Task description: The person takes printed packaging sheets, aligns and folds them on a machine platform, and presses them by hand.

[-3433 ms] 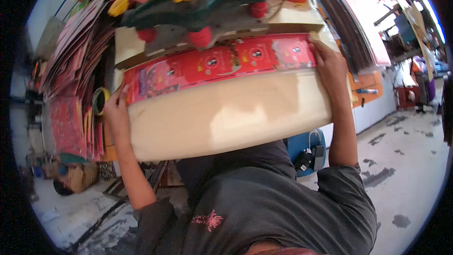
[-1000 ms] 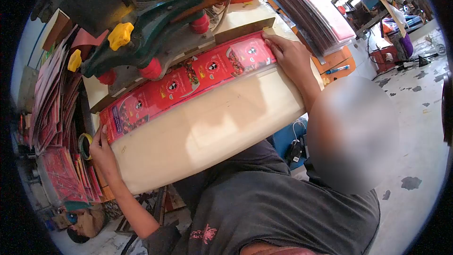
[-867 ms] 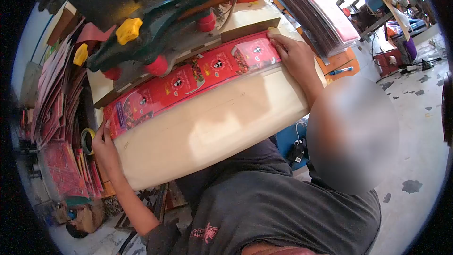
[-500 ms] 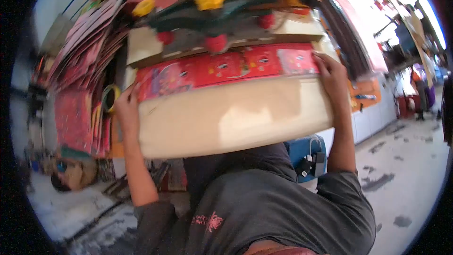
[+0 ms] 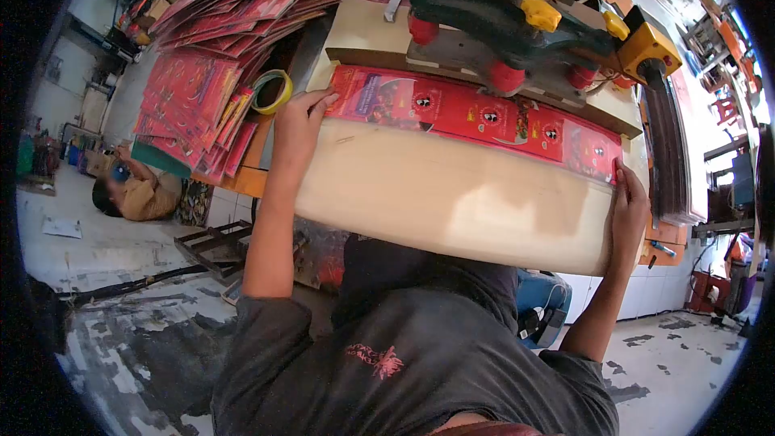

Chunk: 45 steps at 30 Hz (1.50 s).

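Note:
A long strip of red printed sheets (image 5: 460, 119) with a glossy clear layer lies on a cream board (image 5: 404, 186). Its far edge runs along a raised wooden guide (image 5: 371, 58). My left hand (image 5: 300, 125) closes thumb and fingertips on the strip's left end. At the opposite end my right hand (image 5: 630, 206) has its fingers drawn together on the strip's edge, with its palm beside the board. Just beyond the strip stands a dark green machine frame (image 5: 476, 20) with yellow knobs (image 5: 541, 14) and red round feet (image 5: 507, 75) above the guide.
Stacked red printed sheets (image 5: 190, 101) lie left, beside a yellow tape roll (image 5: 272, 91). A yellow switch box (image 5: 648, 52) and a dark stack of sheets (image 5: 674, 145) are at right. Another person (image 5: 145, 194) sits low at far left. A blue stool (image 5: 537, 299) stands below the board.
My view has swung, so the bench and machine appear farther right and the seated person shows more fully. Both hands stay at the ends of the red strip.

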Available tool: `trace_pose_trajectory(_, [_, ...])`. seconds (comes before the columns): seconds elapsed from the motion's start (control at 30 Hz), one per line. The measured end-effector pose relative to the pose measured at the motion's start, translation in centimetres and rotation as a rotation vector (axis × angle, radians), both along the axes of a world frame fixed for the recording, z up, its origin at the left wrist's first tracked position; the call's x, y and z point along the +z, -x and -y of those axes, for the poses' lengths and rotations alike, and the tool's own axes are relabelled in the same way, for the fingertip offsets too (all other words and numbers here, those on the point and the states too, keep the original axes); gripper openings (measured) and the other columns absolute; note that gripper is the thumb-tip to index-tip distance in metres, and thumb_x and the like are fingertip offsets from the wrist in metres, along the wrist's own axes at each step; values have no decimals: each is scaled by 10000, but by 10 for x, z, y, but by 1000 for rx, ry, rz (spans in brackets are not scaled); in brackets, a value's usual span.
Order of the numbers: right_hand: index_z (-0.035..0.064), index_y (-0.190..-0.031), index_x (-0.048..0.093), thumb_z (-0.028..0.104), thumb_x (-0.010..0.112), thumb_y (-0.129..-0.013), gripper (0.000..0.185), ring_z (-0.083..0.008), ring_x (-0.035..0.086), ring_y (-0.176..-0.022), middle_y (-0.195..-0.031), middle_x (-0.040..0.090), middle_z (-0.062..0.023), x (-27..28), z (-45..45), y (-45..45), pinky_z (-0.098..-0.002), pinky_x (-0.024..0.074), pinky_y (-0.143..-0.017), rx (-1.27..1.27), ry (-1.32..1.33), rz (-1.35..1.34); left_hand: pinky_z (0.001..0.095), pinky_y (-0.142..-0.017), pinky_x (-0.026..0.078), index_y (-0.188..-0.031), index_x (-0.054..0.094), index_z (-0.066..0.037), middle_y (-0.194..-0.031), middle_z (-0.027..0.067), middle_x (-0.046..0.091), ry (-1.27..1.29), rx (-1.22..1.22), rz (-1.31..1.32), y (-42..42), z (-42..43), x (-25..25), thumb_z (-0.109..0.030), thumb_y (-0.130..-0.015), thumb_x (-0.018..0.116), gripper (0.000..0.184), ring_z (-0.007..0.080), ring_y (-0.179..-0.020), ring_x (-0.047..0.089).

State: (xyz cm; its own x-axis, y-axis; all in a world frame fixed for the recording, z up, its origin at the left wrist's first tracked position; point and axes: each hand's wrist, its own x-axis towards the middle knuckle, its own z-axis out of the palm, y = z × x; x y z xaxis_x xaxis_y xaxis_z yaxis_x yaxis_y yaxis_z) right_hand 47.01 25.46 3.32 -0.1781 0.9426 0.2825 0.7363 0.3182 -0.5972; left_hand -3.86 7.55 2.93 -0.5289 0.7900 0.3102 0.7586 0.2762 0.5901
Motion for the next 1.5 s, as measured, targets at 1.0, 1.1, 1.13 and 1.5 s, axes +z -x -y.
trace_pose_trajectory(1.0, [64,-1168,731,185,619,-984,248,-336,700,-941,-1011,719,-190,-1,3,0,-398,525,-826,-70,-83,-69,351,-948,492,-1181,691,64,-1137,229,721,71,49,-2,-23,-4,15,-211,-1008,608,335,300,-1050,695])
trace_pose_trajectory(1.1, [72,-1177,730,174,622,-979,247,-324,701,-918,-989,715,-182,0,3,0,-386,526,-811,-83,-69,-54,358,-950,492,-1189,696,55,-1141,219,724,100,53,-3,-15,-4,8,-212,-1014,605,332,284,-1052,693])
trace_pose_trajectory(1.13, [83,-1181,731,165,626,-971,248,-319,700,-909,-986,712,-178,3,5,1,-384,527,-800,-76,-65,-70,359,-943,494,-1182,700,53,-1135,215,727,80,49,13,-15,-4,7,-209,-1015,605,325,278,-1043,693])
trace_pose_trajectory(1.5, [81,-1178,733,164,632,-975,241,-309,698,-879,-976,712,-168,2,3,1,-373,524,-791,-93,-63,3,357,-940,501,-1175,701,63,-1110,194,739,93,49,21,-11,-2,6,-198,-1011,613,321,258,-1029,696])
